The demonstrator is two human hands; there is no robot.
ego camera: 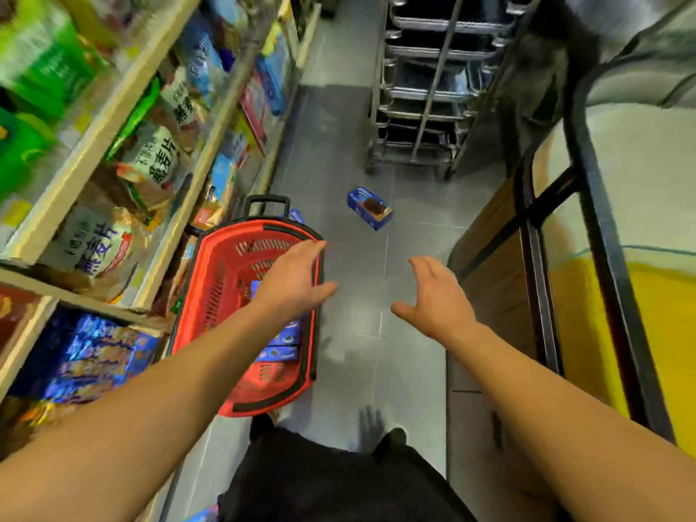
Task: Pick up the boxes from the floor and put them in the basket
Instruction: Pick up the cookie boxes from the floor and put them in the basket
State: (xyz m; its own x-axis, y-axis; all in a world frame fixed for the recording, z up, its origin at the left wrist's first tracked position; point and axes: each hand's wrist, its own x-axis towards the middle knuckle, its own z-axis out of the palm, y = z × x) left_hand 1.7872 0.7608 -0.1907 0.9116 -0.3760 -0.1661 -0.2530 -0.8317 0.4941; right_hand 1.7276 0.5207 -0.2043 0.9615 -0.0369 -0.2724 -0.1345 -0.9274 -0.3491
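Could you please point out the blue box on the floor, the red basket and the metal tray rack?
blue box (370,207): head view, top face.
red basket (211,280): head view, left wall.
metal tray rack (422,107): head view, front shelves.

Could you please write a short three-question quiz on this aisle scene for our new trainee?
1. True or false: the left hand is gripping a box.
2. Where does the blue box still to be collected lie? A) on a shelf B) on the floor ahead of the hands C) in the red basket
3. What stands at the far end of the aisle, beyond that box?

Key
1. False: both it and the right hand are empty, fingers spread.
2. B
3. A metal tray rack on wheels.
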